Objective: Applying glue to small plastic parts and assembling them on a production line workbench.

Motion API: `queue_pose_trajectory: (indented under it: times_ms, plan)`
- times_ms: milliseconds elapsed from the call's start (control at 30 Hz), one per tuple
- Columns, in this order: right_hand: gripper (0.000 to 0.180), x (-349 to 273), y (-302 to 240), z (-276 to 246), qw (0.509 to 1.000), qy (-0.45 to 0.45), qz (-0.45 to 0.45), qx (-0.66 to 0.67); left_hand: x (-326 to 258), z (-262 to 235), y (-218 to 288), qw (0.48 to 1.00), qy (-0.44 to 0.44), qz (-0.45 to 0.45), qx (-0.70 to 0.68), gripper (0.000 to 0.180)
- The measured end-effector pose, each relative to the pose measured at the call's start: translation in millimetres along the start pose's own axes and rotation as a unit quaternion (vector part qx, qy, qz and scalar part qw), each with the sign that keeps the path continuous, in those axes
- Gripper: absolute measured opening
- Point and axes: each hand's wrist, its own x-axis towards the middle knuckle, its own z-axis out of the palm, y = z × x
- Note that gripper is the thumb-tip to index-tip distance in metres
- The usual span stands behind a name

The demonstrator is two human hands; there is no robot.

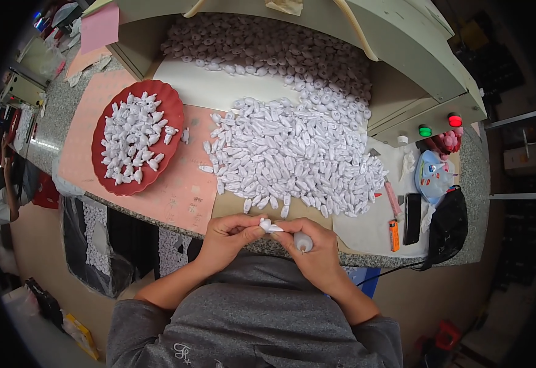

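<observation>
Just off the table's front edge, my left hand (pixel 234 234) pinches a small white figure-like piece (pixel 268 226) between thumb and fingertips. My right hand (pixel 309 250) has its thumb and forefinger at the other end of that piece. Tucked in the curled fingers of the right hand is a small whitish rounded bottle (pixel 303 241) with a narrow tip. Beyond both hands spreads a heap of long white pieces (pixel 286 153). A red scalloped plate (pixel 173 101) to the left bears several joined white figures (pixel 130 138).
Round white pieces (pixel 268 46) are piled under the beige machine hood (pixel 427 49), which has a green and a red light. On the right lie an orange lighter (pixel 394 236), a black phone (pixel 412 218) and a black bag (pixel 448 224). Black-lined containers (pixel 75 227) stand below the table's left side.
</observation>
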Motion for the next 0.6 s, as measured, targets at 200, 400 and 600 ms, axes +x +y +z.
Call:
queue_pose_trajectory:
  times_ms: [200, 400, 600]
  plan:
    - [0.017, 3, -4, 4, 1.0, -0.008, -0.017, 0.007, 0, -6, -6, 0.999, -0.01, -0.013, -0.036, 0.019]
    - [0.021, 13, -21, 4, 0.998, -0.037, -0.059, -0.004, -1, -8, 12, 0.976, -0.023, -0.019, -0.216, 0.023]
    - [0.026, 10, 4, -16, 0.996, 0.037, -0.079, -0.009, 9, -82, 62, 0.906, 0.294, 0.268, 0.147, 0.023]
